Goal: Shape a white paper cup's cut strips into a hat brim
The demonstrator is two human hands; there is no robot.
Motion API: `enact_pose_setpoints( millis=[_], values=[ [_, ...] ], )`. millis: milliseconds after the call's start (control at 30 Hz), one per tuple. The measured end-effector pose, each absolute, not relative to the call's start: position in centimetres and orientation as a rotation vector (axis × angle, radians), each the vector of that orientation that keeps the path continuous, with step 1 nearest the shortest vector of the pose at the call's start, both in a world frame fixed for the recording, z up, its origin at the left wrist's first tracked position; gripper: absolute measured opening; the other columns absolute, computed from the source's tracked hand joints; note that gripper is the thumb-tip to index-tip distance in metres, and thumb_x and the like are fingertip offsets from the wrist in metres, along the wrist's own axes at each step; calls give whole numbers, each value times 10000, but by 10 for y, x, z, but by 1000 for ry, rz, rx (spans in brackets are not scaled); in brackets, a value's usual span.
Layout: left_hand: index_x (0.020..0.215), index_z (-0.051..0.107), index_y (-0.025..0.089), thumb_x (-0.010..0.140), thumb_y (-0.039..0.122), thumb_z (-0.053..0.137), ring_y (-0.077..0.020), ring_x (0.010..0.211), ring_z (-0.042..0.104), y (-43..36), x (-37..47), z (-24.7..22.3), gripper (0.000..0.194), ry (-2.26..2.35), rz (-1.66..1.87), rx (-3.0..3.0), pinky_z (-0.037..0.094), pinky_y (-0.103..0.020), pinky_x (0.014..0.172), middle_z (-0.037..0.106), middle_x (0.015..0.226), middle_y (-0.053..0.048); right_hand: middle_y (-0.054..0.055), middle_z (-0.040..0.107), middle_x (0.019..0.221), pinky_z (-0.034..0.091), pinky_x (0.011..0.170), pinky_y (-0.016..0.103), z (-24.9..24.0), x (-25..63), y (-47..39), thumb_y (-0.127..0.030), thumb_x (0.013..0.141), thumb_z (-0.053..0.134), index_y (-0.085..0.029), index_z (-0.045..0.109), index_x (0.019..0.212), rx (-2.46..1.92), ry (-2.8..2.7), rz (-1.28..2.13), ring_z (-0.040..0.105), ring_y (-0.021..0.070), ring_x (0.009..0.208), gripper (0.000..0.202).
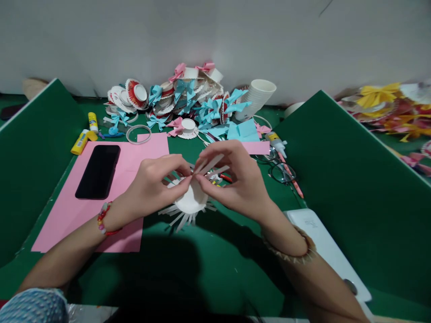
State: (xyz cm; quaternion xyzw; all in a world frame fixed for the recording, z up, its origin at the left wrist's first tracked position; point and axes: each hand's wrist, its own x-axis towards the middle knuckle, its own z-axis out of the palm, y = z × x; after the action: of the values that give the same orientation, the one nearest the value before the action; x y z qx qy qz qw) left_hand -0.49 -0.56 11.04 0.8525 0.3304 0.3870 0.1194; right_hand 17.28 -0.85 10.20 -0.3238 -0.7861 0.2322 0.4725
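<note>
A white paper cup (191,199) cut into thin strips around its round base is held in the middle of the view, its strips fanned outward. My left hand (160,179) pinches it at the upper left of the base, thumb and index finger together. From the right, my right hand (232,179) pinches the strips at the top of the base, its fingertips nearly touching those of my left hand. Some strips pass behind the fingers of my right hand. What exactly lies between the fingertips is too small to tell.
Pink sheets (128,237) with a black phone (98,172) lie left, glue sticks (81,141) behind. Paper hats with bows (182,94) and stacked cups (257,96) stand at the back. Glasses (283,172) and a white device (323,246) lie right. Green partitions (363,179) flank the table.
</note>
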Motion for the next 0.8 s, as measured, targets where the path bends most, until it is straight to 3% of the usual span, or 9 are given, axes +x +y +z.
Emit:
enact_pose_setpoints(
  millis=[133,233,433,600,800],
  values=[
    [753,555,153,787,84,542,-67,585,580,-8,-6,110,78,903,1153,2665,529,-313,876,610,642,45,29,572,959,518,537,233,97,170,-6,-150,761,599,-253,425,1046,-946,-1776,685,617,143,782,349],
    [810,562,155,828,90,496,-89,685,612,-9,-7,109,95,848,1094,2797,493,-366,953,649,727,5,49,556,1026,520,531,237,94,169,-4,-169,759,608,-257,417,1058,-1007,-1745,664,610,158,835,365],
    [875,592,162,842,124,520,-111,765,632,-10,-7,107,88,880,1172,2810,511,-368,927,670,791,-16,27,523,962,534,591,250,100,166,-8,-150,774,592,-244,452,985,-951,-1655,641,586,155,881,271],
    [819,597,143,831,151,550,-135,802,604,-7,-6,109,49,940,1182,2766,543,-292,742,633,842,-59,25,519,982,546,620,264,101,165,-10,-158,776,604,-253,468,990,-913,-1626,607,580,152,882,271],
    [789,566,151,838,134,517,-146,757,584,-6,-8,111,71,918,1098,2840,507,-363,837,632,767,-37,62,558,1075,524,792,405,106,171,-9,-174,793,587,-254,530,1011,-1021,-1711,309,567,219,980,239]
  ],
)
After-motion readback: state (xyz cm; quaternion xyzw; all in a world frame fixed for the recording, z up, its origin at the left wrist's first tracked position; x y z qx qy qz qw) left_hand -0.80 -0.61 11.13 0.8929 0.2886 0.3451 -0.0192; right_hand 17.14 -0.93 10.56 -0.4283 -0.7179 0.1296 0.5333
